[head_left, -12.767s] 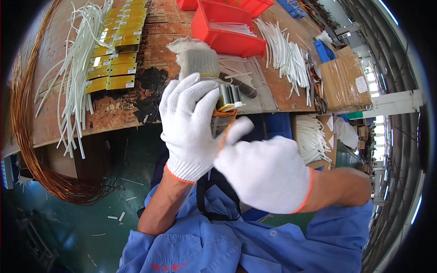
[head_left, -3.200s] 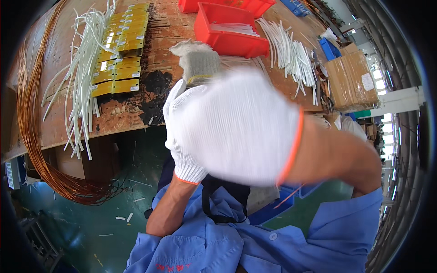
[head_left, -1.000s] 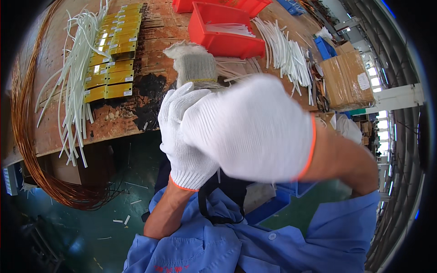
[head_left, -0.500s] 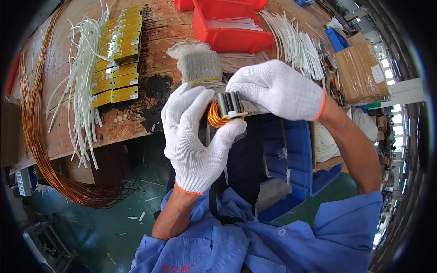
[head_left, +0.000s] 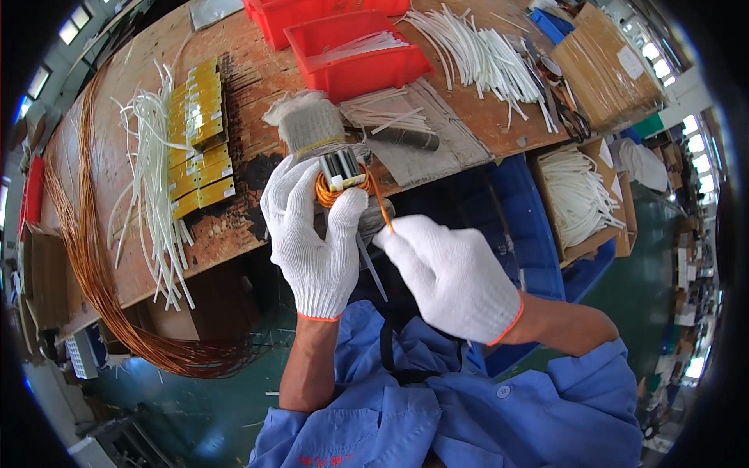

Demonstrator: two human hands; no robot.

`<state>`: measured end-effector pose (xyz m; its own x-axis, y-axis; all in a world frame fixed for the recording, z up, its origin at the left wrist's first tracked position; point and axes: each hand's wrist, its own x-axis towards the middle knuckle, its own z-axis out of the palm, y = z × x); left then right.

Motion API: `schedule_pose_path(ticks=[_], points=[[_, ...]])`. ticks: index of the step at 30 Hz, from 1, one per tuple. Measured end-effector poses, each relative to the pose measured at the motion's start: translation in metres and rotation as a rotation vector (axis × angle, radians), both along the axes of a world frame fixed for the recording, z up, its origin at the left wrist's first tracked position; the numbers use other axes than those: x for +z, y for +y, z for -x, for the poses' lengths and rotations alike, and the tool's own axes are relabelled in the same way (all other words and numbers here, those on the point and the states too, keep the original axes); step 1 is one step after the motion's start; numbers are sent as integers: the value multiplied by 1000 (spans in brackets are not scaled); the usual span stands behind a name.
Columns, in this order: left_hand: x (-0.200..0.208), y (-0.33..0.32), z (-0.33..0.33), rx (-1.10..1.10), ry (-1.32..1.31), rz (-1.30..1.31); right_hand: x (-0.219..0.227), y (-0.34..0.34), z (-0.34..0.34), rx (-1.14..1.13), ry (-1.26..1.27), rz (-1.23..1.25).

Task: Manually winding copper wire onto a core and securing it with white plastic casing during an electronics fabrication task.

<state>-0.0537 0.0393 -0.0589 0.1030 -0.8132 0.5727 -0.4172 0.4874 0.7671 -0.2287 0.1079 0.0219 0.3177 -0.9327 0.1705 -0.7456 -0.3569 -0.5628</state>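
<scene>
White knit gloves with orange cuffs cover both of my hands. My left hand [head_left: 312, 226] grips a coil of copper-coloured wire [head_left: 324, 193] wound around a dark ribbed core [head_left: 341, 167], thumb below and fingers at its left side. A loose wire end [head_left: 381, 204] runs from the coil's right side down to my right hand [head_left: 445, 273], which pinches it between thumb and fingertips. Just beyond the coil, at the table's edge, sits a rounded form wrapped in whitish cloth [head_left: 310, 125]. A thin pale strip [head_left: 372, 269] hangs below the coil.
Red bins [head_left: 355, 58] stand at the back of the wooden table [head_left: 257, 101]. White tubes [head_left: 148, 171], yellow plates [head_left: 199, 125] and long copper wires [head_left: 101, 296] lie left. More tubes [head_left: 484, 58], scissors [head_left: 573, 117], cardboard boxes [head_left: 605, 66] and a blue bin [head_left: 530, 210] are right.
My right hand has come away from the coil, down toward me, drawing the wire end out. The view has shifted, and the coil stays in my left hand.
</scene>
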Motion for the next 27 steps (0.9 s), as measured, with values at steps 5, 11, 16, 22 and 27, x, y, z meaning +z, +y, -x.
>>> schedule_pose_path(ticks=[5, 11, 16, 22, 27], points=[[-1, 1, -2, -2, -59, 2, 11, 14, -5, 41, 30, 100], [-2, 1, -2, -20, -59, -2, 17, 17, -3, 95, 197, 139], [-3, 2, -3, -27, -47, -27, 23, 11, 1, 29, -73, 224], [-2, 4, -2, -30, -47, -57, -1, 34, -13, 28, 9, 153], [24, 19, 1, 55, -106, -67, -23, 67, -13, -41, -219, 109]])
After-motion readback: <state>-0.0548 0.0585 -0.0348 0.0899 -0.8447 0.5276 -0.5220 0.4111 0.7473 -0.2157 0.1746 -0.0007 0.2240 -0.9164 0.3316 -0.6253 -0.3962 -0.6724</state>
